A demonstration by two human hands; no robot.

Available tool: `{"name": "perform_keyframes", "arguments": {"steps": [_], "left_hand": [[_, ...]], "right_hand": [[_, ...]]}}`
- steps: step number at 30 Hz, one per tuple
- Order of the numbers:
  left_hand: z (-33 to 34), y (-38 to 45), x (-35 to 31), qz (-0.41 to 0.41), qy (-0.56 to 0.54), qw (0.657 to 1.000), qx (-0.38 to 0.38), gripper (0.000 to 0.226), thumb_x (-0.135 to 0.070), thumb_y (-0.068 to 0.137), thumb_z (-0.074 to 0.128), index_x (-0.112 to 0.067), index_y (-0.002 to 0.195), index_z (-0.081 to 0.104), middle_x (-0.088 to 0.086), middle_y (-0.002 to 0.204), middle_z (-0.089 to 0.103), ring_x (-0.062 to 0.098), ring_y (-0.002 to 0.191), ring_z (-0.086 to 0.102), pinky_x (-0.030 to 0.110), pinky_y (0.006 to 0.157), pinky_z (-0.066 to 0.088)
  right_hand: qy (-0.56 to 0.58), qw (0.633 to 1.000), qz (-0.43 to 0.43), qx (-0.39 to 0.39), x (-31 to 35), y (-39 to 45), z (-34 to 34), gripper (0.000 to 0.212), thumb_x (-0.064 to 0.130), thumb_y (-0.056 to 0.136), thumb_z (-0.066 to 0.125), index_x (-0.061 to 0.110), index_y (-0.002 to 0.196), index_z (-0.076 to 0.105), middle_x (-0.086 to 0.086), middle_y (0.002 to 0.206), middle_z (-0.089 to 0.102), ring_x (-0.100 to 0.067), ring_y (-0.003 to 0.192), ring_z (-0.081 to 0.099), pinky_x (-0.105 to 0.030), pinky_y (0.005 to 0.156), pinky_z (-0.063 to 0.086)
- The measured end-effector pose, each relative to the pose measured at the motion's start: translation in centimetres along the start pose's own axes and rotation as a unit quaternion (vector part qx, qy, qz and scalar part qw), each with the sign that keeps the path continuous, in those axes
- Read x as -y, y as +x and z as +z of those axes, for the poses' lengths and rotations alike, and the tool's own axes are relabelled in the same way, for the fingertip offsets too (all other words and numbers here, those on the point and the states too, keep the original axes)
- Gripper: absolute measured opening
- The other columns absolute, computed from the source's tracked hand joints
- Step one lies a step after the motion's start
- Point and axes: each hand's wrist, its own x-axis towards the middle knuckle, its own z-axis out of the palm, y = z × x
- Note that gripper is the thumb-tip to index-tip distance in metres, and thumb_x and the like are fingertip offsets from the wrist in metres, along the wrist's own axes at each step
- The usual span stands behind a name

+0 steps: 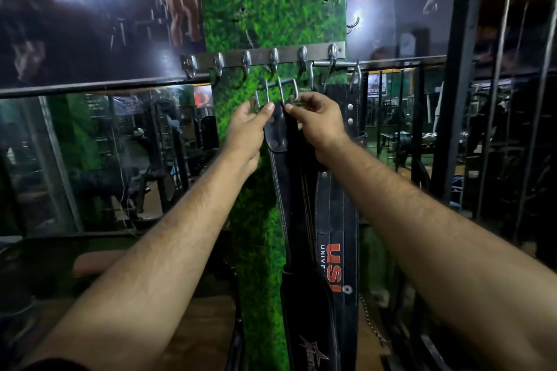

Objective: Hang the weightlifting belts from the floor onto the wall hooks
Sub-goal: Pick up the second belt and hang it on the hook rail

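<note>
A black weightlifting belt [286,190] is held up against the green grass-patterned wall panel [271,3], just below the metal hook rail [262,59]. Its steel buckle [278,90] is raised toward the hook at about twelve o'clock from the hands, and appears to be caught on or just under it; which cannot be told for certain. The left hand [248,126] is pinched on the leather end at the buckle's nine o'clock side, and the right hand [316,120] is pinched on it from three o'clock, both clamped on the same belt.

At three o'clock of it, a second belt [336,250] with red lettering is already hung from the rail's right-hand hooks. So one belt is judged done and another is in the act of being hooked. Several hooks to the left are seen bare. The floor is mostly hidden by the forearms, so whether more belts are left there cannot be told.
</note>
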Motion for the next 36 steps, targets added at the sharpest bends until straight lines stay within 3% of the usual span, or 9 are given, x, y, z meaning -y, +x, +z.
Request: {"name": "perform_keyframes", "arguments": {"steps": [3,7,15,21,25,28,32,34,36], "left_hand": [[0.2,1.3,-0.2,-0.025,0.037,0.999,-0.017,0.020,-0.019,0.097,0.064,-0.013,0.079,0.065,0.004,0.076,0.070,0.019,0.070,0.065,0.036,0.075,0.053],[0.7,3.8,-1.7,-0.016,0.066,0.997,-0.038,0.031,-0.027,0.097,0.064,-0.011,0.071,0.063,0.010,0.074,0.069,0.023,0.071,0.064,0.035,0.067,0.050],[1.2,8.4,-2.7,-0.025,0.127,0.989,-0.068,0.037,-0.028,0.096,0.066,-0.010,0.065,0.058,0.002,0.059,0.062,0.007,0.038,0.057,0.015,0.037,0.038],[-0.6,7.2,0.7,-0.039,0.112,0.992,-0.045,0.027,-0.026,0.095,0.067,-0.012,0.072,0.066,-0.003,0.063,0.069,0.003,0.046,0.063,0.015,0.043,0.045],[-1.6,4.7,2.5,-0.008,0.122,0.992,-0.028,0.018,-0.024,0.096,0.066,-0.012,0.084,0.071,-0.005,0.072,0.071,-0.003,0.053,0.064,0.019,0.052,0.050],[-2.9,2.4,4.4,-0.016,0.125,0.992,-0.014,0.018,-0.025,0.095,0.068,-0.015,0.080,0.072,-0.008,0.070,0.073,0.001,0.062,0.069,0.022,0.059,0.052],[-4.4,-0.8,7.5,-0.035,0.122,0.992,-0.009,0.024,-0.025,0.093,0.070,-0.015,0.071,0.067,0.000,0.072,0.070,0.014,0.072,0.064,0.032,0.068,0.052],[-5.2,-2.7,9.4,-0.045,0.133,0.990,0.011,0.027,-0.021,0.094,0.068,-0.013,0.070,0.062,-0.007,0.065,0.065,0.007,0.066,0.060,0.025,0.064,0.049],[-6.1,-4.5,11.6,-0.065,0.144,0.987,0.032,0.029,-0.017,0.096,0.066,-0.016,0.067,0.060,-0.013,0.057,0.065,-0.001,0.057,0.060,0.019,0.058,0.048]], "right_hand": [[-0.003,0.999,0.002,-0.035,-0.3,1.2,0.8,0.014,0.008,0.085,0.078,0.020,0.081,0.071,-0.005,0.082,0.074,-0.017,0.074,0.070,-0.032,0.066,0.059],[0.003,0.995,0.033,-0.089,-0.1,3.5,2.2,0.009,0.017,0.080,0.083,0.018,0.084,0.075,-0.006,0.085,0.078,-0.022,0.078,0.075,-0.047,0.079,0.064],[-0.119,0.977,0.054,-0.169,0.8,6.4,4.5,0.019,0.038,0.083,0.080,0.020,0.088,0.077,0.002,0.088,0.078,-0.017,0.085,0.074,-0.028,0.079,0.059],[-0.224,0.961,0.065,-0.147,-1.9,4.6,4.1,0.037,0.052,0.091,0.067,0.021,0.109,0.077,0.000,0.107,0.077,-0.019,0.104,0.068,-0.021,0.079,0.032],[-0.249,0.964,0.018,-0.091,-4.1,2.8,3.4,0.036,0.047,0.093,0.064,0.014,0.084,0.074,-0.004,0.078,0.073,-0.022,0.077,0.068,-0.029,0.067,0.048],[-0.274,0.961,0.012,-0.033,-5.9,0.5,2.4,0.045,0.048,0.091,0.065,0.009,0.069,0.062,-0.006,0.065,0.065,-0.021,0.063,0.060,-0.037,0.058,0.047],[-0.198,0.980,0.015,0.014,-9.9,-3.5,0.8,0.044,0.051,0.088,0.066,0.010,0.072,0.067,-0.006,0.064,0.069,-0.012,0.057,0.057,-0.048,0.056,0.050],[-0.179,0.983,0.029,0.037,-11.7,-5.7,-0.2,0.037,0.043,0.091,0.068,0.012,0.069,0.066,-0.004,0.060,0.065,-0.007,0.057,0.054,-0.044,0.055,0.045],[-0.201,0.978,0.044,0.043,-13.7,-7.5,-1.2,0.050,0.054,0.085,0.066,0.006,0.075,0.067,-0.019,0.070,0.066,-0.015,0.059,0.054,-0.049,0.058,0.050]]}}
